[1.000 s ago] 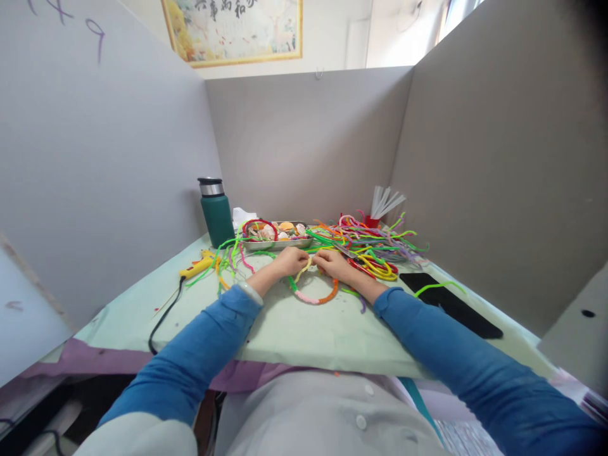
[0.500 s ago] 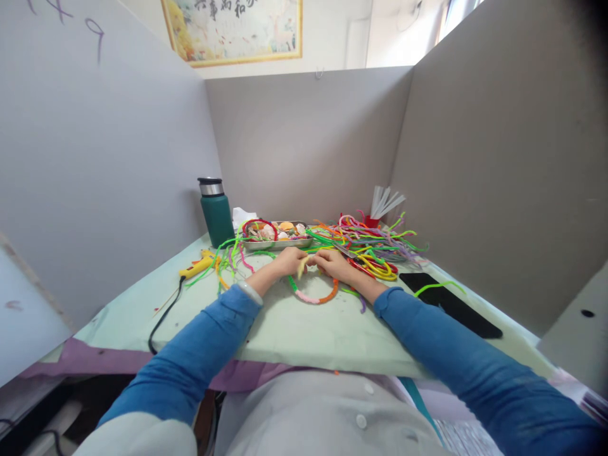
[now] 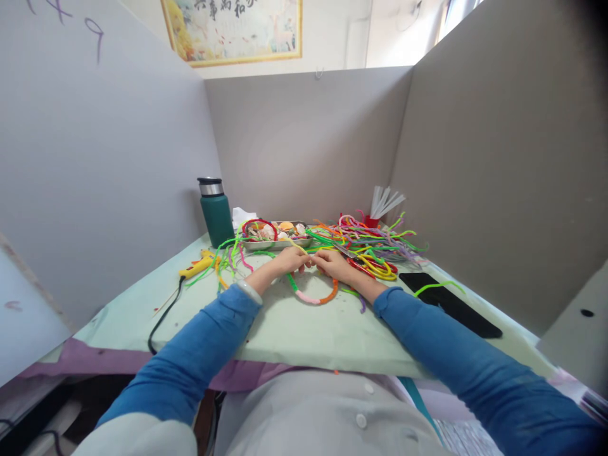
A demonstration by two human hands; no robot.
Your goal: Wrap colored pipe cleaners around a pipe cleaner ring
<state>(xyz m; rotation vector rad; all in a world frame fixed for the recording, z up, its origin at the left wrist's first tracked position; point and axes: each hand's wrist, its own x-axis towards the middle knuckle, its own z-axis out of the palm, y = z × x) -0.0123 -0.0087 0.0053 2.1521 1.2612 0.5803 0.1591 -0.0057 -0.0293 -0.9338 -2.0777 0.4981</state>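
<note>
Gray partitions (image 3: pixel 308 139) are enclosing the tabletop (image 3: pixel 294 342) on three sides, and a pale green cover is spreading over it, with purple cloth (image 3: pixel 95 360) showing along the near edge. Above the back panel, a gold-framed picture (image 3: pixel 237 31) is hanging on the wall. A heap of bright fuzzy stems (image 3: pixel 370 237) is sprawling over the far right, and a flat black slab (image 3: pixel 449 304) is lying nearer, a lime stem (image 3: pixel 439 285) crossing it. A green bottle (image 3: pixel 217 218) is standing upright at the far left, and a metal tray (image 3: pixel 280 244) is holding shells beyond the hands.

The left hand (image 3: pixel 293 260) is curling its fingers closed on the far side of a multicolored ring (image 3: pixel 308 299); the right hand (image 3: pixel 332 263) is pinching the ring just beside it, the fingertips nearly meeting. The exact grips are partly hidden. The ring is lying between the forearms, its green, pink and orange curve facing the person. A yellow glue gun (image 3: pixel 197 266) is resting on the left, while a red cup (image 3: pixel 372 221) is holding whitish sticks at the back. A pale yellow strip (image 3: pixel 297 246) is slanting up from the fingertips.
</note>
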